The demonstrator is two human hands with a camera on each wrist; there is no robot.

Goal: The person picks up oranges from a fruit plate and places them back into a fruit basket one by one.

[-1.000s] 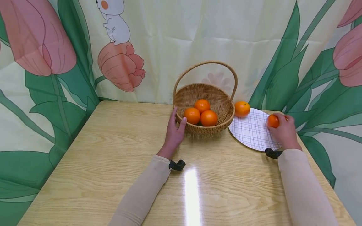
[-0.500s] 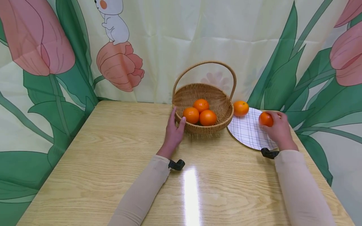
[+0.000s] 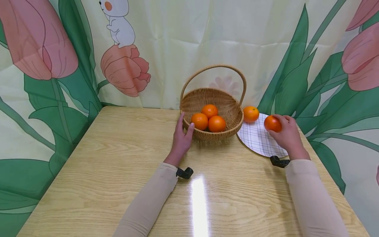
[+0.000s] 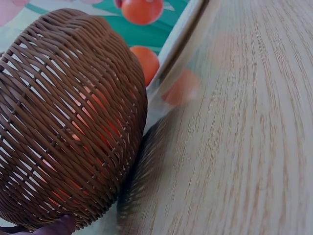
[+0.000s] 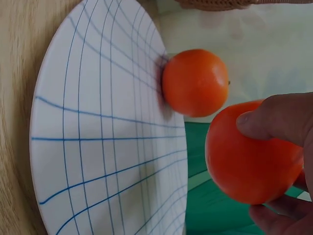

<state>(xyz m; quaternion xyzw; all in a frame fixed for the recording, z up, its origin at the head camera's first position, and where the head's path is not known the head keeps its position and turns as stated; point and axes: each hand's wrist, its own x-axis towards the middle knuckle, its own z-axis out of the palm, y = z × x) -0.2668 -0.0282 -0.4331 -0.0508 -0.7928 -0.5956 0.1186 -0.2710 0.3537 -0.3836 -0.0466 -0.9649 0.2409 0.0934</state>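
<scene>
My right hand [image 3: 288, 135] holds an orange [image 3: 272, 123] above the white plate [image 3: 257, 143] with blue grid lines. In the right wrist view the thumb lies over this orange [image 5: 252, 156], with fingers beneath it. Another orange [image 3: 251, 114] lies at the plate's back left edge, close to the basket. My left hand [image 3: 182, 141] rests against the left front of the wicker basket [image 3: 234, 113], its visible fingers fairly straight and the thumb at the rim. Three oranges [image 3: 217, 123] sit inside the basket. The left wrist view shows the basket's woven side [image 4: 68, 112] and the thumb's edge below.
The basket's tall arched handle [image 3: 214, 65] stands upright. A wooden table [image 3: 124, 158] spreads under everything, with a bright light reflection near the front. Behind it hangs a curtain [image 3: 177, 49] printed with tulips, close to the table's back edge.
My right hand has carried its orange leftward over the plate, from the plate's right side. The left hand stays at the basket, and the other oranges keep their places.
</scene>
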